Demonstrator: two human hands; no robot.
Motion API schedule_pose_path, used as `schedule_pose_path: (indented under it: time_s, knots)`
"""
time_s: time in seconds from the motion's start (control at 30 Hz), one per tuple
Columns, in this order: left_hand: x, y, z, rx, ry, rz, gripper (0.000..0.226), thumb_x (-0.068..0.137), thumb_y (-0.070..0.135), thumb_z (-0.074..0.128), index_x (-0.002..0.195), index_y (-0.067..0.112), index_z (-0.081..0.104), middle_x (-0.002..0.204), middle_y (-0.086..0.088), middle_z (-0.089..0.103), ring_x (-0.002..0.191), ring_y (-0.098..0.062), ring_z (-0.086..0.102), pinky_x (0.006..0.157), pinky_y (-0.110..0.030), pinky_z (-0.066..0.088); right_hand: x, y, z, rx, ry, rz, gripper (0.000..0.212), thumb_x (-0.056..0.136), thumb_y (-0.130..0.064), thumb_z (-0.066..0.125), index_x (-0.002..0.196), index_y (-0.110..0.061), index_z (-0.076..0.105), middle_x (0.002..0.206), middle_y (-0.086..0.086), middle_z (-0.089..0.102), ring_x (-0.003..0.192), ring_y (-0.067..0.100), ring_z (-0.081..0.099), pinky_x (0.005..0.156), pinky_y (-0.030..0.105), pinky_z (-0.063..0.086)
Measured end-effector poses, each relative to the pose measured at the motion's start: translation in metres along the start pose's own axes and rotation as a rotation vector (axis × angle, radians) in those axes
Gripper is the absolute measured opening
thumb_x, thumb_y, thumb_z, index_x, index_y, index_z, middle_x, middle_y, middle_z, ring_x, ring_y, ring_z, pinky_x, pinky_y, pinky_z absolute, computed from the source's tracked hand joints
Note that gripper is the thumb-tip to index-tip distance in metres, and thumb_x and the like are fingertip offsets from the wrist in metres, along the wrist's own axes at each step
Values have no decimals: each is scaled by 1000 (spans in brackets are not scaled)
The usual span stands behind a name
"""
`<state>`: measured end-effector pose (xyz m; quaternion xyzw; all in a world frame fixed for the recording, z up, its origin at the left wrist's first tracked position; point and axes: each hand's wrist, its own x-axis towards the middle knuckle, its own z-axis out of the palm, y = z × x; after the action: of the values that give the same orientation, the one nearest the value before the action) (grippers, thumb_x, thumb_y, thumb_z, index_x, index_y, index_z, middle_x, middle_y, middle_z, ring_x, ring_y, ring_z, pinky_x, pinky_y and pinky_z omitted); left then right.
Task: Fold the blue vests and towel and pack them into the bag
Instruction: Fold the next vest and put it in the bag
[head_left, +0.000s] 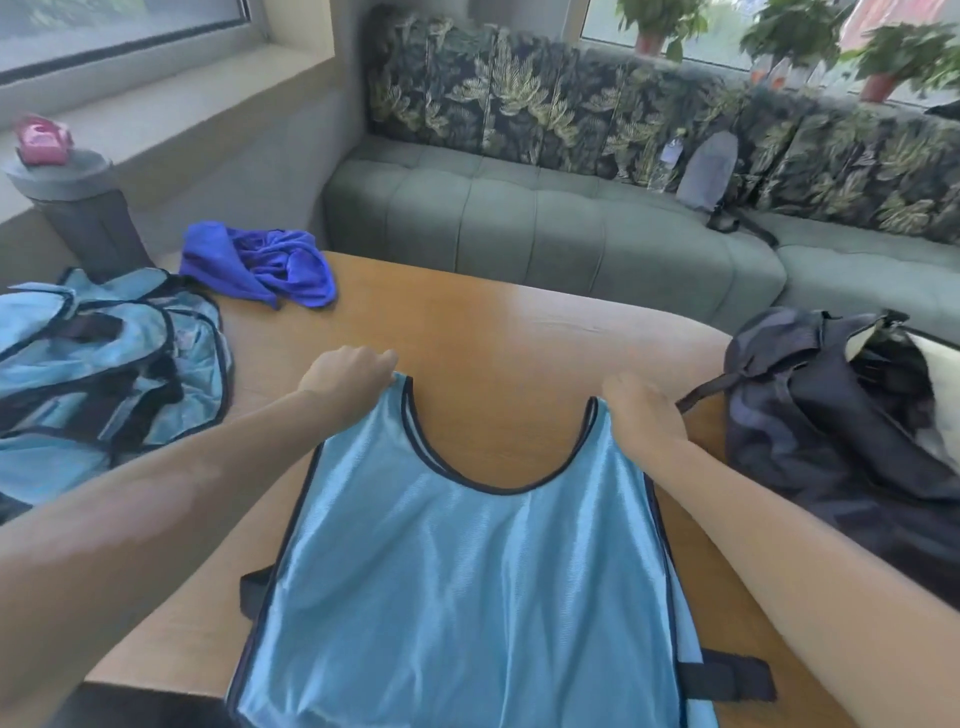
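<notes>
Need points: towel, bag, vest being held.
towel (260, 265), head view, middle of the crumpled cloth.
bag (831, 441), head view, dark front panel.
held vest (467, 571), head view, centre of the chest panel.

Both bare forearms reach forward from the lower corners of the view and converge toward the middle. The left hand (347, 370) sits palm down with its knuckles up and its fingers curled, pinching the left shoulder strap of the vest (457, 571) at its top end. The right hand (641, 405) mirrors it, fingers bent and closed on the top of the right shoulder strap. The two hands are level with each other and well apart, holding the straps spread. Both wrists are nearly straight, in line with the forearms.
</notes>
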<state>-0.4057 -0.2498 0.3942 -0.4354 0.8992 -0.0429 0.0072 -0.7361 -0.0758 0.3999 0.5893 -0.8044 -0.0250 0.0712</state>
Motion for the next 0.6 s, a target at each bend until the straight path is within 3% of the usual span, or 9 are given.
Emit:
schedule_pose_path:
  time_s: [0.1, 0.2, 0.27, 0.33, 0.4, 0.47, 0.53, 0.6]
  knots:
    - [-10, 4, 12, -79, 125, 26, 22, 99, 13, 60, 92, 14, 39, 82, -3, 43, 64, -27, 43, 55, -38, 36, -2, -7, 12, 25, 67, -12, 28, 81, 15, 47, 90, -12, 43, 101, 12, 49, 94, 34, 50, 65, 37, 32]
    - [-23, 4, 16, -247, 308, 77, 21, 94, 16, 66, 99, 8, 48, 102, -11, 45, 85, -29, 47, 61, -39, 46, -11, -10, 17, 32, 163, 11, 35, 75, 16, 52, 98, -10, 51, 101, 8, 49, 93, 31, 47, 59, 37, 34]
    - [-32, 3, 21, -270, 362, 135, 17, 90, 6, 68, 91, 8, 51, 97, -11, 47, 83, -27, 44, 64, -43, 50, -20, -13, 14, 126, 183, 64, 33, 77, 18, 50, 98, -7, 54, 101, 10, 50, 92, 32, 47, 61, 37, 34]
    - [-43, 4, 30, -264, 321, 184, 26, 84, -8, 67, 81, 11, 49, 84, -7, 46, 71, -22, 37, 61, -47, 48, -33, -18, 11, 172, 126, 121, 25, 83, 14, 48, 97, -4, 58, 100, 11, 53, 94, 34, 51, 67, 39, 38]
    - [-53, 6, 37, -259, 221, 191, 22, 86, -12, 60, 85, 9, 56, 90, -6, 50, 75, -22, 43, 67, -48, 51, -44, -24, 10, 141, 51, 143, 20, 87, 8, 46, 94, -6, 59, 98, 9, 54, 101, 34, 53, 74, 39, 39]
    - [-61, 9, 45, -262, 165, 223, 25, 93, -7, 54, 112, 3, 66, 121, -11, 56, 108, -30, 54, 90, -45, 53, -54, -32, 9, 164, -18, 195, 20, 91, 3, 44, 97, -10, 58, 104, 6, 52, 109, 31, 51, 74, 35, 37]
    - [-61, 16, 49, -237, 45, 219, 37, 101, 3, 46, 136, 3, 58, 151, -12, 42, 139, -34, 38, 110, -44, 41, -59, -42, 9, 185, -70, 214, 23, 96, -4, 44, 114, -10, 58, 120, 5, 53, 120, 28, 46, 80, 33, 40]
    - [-56, 26, 49, -143, -50, 219, 38, 104, 12, 39, 136, 6, 59, 159, -14, 31, 147, -35, 25, 118, -44, 29, -63, -51, 16, 236, -75, 193, 32, 102, -9, 40, 132, -9, 51, 138, 5, 48, 133, 28, 39, 94, 33, 40]
